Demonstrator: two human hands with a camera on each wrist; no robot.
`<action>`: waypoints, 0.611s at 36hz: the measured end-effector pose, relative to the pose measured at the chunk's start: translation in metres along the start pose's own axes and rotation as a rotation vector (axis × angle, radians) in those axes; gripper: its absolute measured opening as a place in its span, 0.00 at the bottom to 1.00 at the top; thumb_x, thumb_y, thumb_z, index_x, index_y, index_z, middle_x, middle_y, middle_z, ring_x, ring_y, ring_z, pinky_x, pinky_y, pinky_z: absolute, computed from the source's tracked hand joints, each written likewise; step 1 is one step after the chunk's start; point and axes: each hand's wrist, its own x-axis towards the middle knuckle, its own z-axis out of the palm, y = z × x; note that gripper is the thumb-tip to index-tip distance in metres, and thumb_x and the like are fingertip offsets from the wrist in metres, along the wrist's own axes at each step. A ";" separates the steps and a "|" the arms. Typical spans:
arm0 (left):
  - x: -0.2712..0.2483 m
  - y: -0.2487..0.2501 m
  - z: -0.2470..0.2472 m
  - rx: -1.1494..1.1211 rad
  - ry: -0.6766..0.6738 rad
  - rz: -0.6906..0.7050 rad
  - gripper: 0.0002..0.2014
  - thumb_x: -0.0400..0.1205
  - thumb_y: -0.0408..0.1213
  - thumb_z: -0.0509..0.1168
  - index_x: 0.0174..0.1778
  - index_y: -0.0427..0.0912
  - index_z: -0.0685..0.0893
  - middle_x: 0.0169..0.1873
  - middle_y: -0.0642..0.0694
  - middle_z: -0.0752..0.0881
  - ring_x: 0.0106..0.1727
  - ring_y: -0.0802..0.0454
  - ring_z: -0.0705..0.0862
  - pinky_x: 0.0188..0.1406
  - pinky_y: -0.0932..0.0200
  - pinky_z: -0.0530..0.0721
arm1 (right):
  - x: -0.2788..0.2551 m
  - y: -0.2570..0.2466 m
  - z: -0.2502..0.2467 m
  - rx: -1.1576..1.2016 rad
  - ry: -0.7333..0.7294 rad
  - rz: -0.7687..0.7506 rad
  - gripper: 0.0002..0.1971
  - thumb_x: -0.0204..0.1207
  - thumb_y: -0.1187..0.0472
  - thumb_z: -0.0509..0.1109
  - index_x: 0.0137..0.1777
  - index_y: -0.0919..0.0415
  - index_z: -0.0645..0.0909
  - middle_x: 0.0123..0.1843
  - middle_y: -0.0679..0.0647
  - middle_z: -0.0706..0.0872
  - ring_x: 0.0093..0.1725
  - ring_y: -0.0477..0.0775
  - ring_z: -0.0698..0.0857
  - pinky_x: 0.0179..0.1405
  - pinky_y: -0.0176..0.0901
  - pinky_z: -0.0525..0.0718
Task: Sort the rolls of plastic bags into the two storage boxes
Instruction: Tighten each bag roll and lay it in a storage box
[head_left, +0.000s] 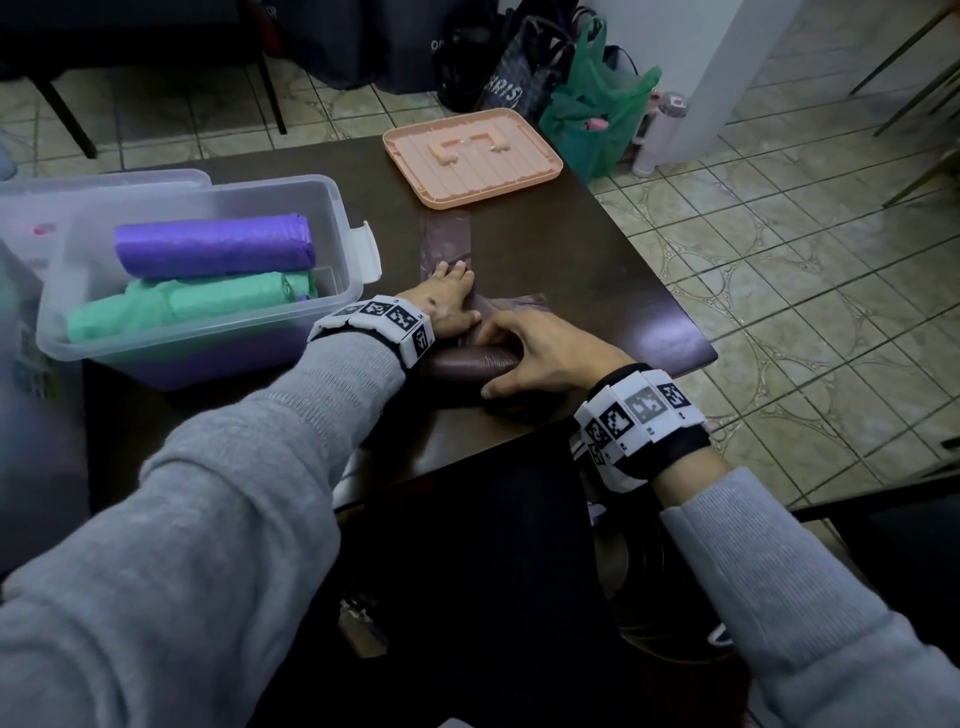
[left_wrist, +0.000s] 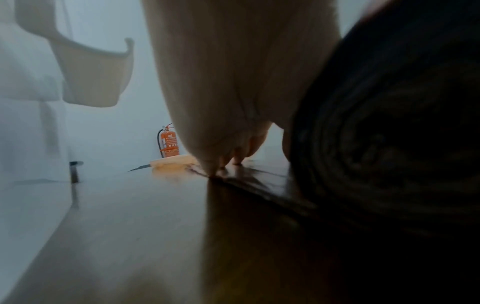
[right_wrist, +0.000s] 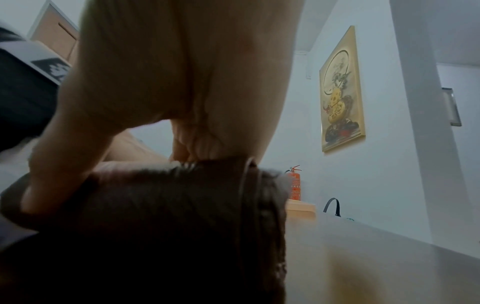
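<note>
A brown roll of plastic bags (head_left: 467, 364) lies on the dark table (head_left: 597, 270) near its front edge, partly unrolled. Its loose strip (head_left: 447, 241) runs away from me toward a peach lid (head_left: 472, 156). My left hand (head_left: 449, 306) presses flat on the strip with straight fingers, the roll's end (left_wrist: 389, 144) just beside it. My right hand (head_left: 535, 353) grips the roll (right_wrist: 168, 216), fingers over its top and thumb at its near side. A clear storage box (head_left: 182, 343) at the left holds a purple roll (head_left: 213, 244) and a green roll (head_left: 187, 304).
A clear lid (head_left: 104, 179) lies behind the box. Off the table's far right corner, a green plastic bag (head_left: 597, 104), dark bags and a pale bottle (head_left: 660, 135) stand on the tiled floor. An orange fire extinguisher (left_wrist: 169, 143) stands by the far wall.
</note>
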 end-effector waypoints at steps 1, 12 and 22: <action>-0.001 0.001 0.000 -0.012 0.014 -0.004 0.36 0.86 0.43 0.58 0.83 0.34 0.45 0.83 0.39 0.44 0.83 0.41 0.42 0.82 0.48 0.46 | 0.000 0.000 -0.002 0.005 -0.005 0.007 0.26 0.62 0.52 0.82 0.60 0.54 0.80 0.54 0.47 0.80 0.54 0.46 0.79 0.50 0.35 0.72; -0.058 0.031 -0.017 -0.225 0.291 -0.067 0.11 0.82 0.34 0.60 0.60 0.37 0.77 0.57 0.37 0.81 0.60 0.39 0.79 0.54 0.52 0.76 | 0.012 0.004 -0.023 0.030 -0.152 0.073 0.25 0.66 0.44 0.78 0.64 0.46 0.82 0.55 0.43 0.85 0.54 0.46 0.82 0.58 0.40 0.77; -0.083 0.016 -0.024 -0.189 0.030 0.023 0.21 0.78 0.37 0.70 0.67 0.41 0.79 0.61 0.41 0.83 0.61 0.45 0.81 0.54 0.59 0.76 | 0.019 0.004 -0.033 0.099 -0.164 0.080 0.19 0.74 0.44 0.71 0.62 0.51 0.84 0.57 0.48 0.88 0.58 0.47 0.84 0.66 0.47 0.79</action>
